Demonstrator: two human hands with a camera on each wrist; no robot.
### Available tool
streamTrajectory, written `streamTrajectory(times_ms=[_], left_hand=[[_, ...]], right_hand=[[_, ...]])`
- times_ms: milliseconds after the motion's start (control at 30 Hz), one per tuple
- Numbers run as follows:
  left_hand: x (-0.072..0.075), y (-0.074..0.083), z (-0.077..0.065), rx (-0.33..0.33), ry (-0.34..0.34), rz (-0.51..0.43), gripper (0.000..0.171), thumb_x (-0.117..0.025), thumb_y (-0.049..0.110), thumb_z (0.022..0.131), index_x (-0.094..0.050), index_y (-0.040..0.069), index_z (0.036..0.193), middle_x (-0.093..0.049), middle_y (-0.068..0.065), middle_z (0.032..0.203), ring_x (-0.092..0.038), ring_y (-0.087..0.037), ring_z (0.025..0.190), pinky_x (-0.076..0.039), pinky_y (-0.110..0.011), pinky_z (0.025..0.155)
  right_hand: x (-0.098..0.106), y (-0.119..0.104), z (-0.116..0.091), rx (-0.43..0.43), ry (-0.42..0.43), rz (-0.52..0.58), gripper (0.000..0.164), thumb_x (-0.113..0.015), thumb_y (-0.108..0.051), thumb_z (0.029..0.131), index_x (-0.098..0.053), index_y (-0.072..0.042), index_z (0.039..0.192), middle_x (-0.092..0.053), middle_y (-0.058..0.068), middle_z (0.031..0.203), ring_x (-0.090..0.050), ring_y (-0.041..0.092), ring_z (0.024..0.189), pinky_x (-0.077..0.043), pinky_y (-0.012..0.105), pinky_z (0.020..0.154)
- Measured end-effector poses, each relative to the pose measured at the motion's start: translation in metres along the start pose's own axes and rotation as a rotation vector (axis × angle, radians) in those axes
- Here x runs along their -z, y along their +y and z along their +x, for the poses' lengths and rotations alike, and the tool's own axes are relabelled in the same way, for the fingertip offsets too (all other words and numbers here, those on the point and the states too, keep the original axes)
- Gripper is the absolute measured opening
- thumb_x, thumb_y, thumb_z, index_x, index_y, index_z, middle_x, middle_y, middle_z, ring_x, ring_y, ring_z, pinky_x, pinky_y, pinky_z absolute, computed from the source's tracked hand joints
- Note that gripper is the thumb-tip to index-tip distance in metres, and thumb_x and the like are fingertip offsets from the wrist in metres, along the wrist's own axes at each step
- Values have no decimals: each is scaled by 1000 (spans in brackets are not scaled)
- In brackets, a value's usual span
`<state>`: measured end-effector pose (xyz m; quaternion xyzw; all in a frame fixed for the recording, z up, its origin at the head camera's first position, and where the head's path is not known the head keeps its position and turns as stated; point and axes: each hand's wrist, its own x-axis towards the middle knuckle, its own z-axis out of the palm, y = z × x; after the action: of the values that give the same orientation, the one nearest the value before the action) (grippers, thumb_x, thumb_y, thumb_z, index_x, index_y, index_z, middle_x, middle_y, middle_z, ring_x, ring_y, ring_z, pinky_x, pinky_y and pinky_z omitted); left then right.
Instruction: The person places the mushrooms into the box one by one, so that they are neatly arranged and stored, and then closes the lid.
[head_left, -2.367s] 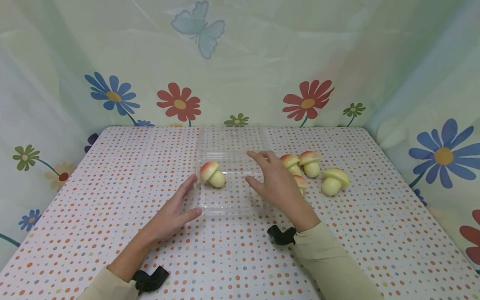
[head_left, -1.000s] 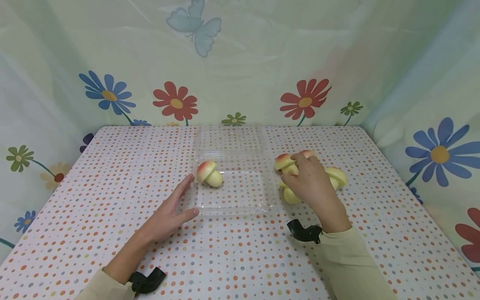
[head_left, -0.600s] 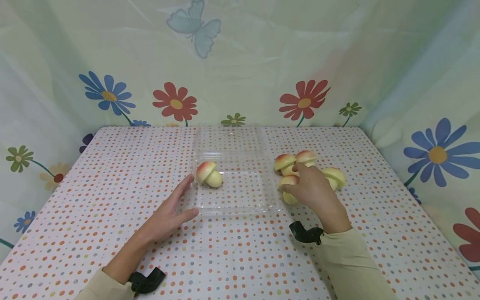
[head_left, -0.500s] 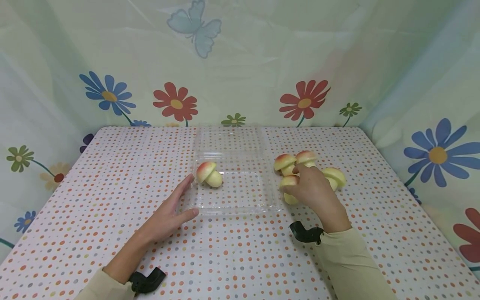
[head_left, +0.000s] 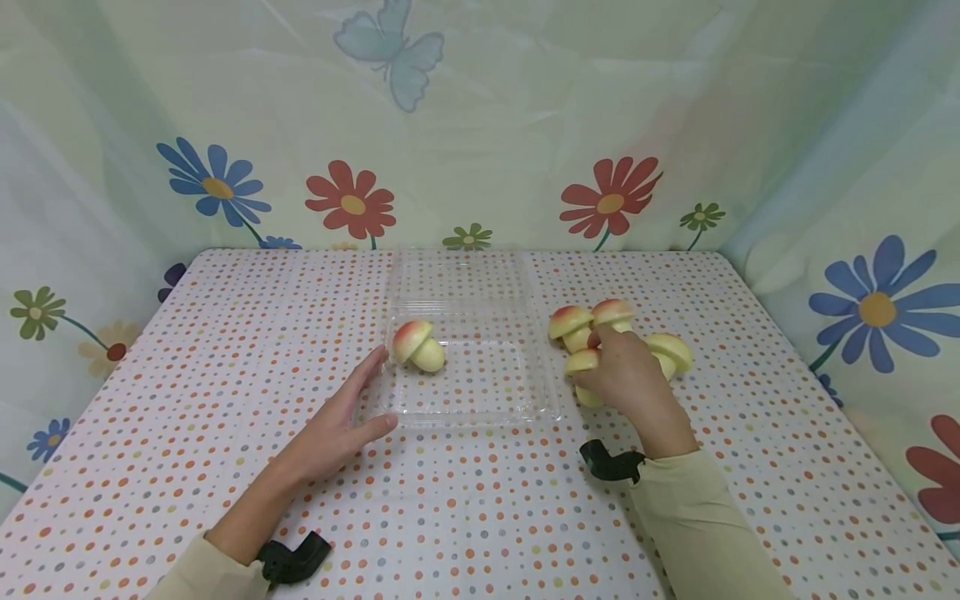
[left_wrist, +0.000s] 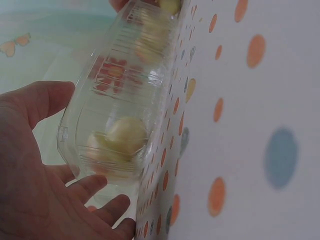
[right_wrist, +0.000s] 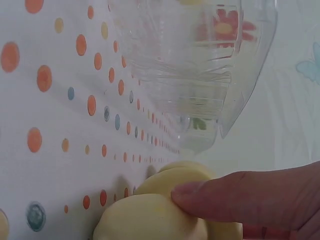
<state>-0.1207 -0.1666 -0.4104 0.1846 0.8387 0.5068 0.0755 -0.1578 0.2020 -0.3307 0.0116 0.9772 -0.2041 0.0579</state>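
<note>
A clear plastic clamshell box [head_left: 472,419] lies open on the table, its lid [head_left: 461,275] folded back. One toy mushroom [head_left: 412,342], yellow with a reddish cap, lies in the box's left part. My left hand [head_left: 330,437] rests at the box's left side, thumb and fingers spread along the wall. My right hand [head_left: 633,383] grips another toy mushroom [head_left: 581,361] to the right of the box, its thumb [right_wrist: 220,197] pressing on the yellow surface. The other fingertips are hidden behind the hand in the head view.
Two red-capped toy mushrooms [head_left: 570,323] lie just beyond the right hand, side by side. A paler toy mushroom [head_left: 671,352] lies to its right, partly covered. The dotted tablecloth [head_left: 465,517] runs back to a flowered curtain [head_left: 480,133].
My right hand has moved from over the box right to the mushrooms, and its fingers have closed on the nearest one, which has shifted slightly right. My left hand stays at the box.
</note>
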Motion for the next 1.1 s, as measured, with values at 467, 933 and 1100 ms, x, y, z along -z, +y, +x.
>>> streamTrajectory(times_ms=[467,933,1100], left_hand=[[0,0,0,0,3,5,86,-63,28,101,-9,24,168,-13,-5,175,-11,-36,161,-10,-67,126],[-1,-1,1,13,2,-21,87,-64,25,101,-9,25,168,-13,-5,175,-10,-34,161,-10,-65,126],[0,-1,1,16,2,-18,87,-64,25,101,-9,25,168,-13,-5,175,-10,-35,161,-10,-65,126]], right_hand=[[2,1,0,15,4,18,54,-76,-20,86,-56,7,128,-64,25,114,-59,34,96,-50,43,76],[9,-3,-2,-4,41,45,55,-76,-12,87,-53,7,134,-62,29,123,-59,37,99,-52,44,75],[10,-3,-1,51,110,73,51,-74,-7,86,-55,7,131,-63,28,119,-59,37,96,-51,44,77]])
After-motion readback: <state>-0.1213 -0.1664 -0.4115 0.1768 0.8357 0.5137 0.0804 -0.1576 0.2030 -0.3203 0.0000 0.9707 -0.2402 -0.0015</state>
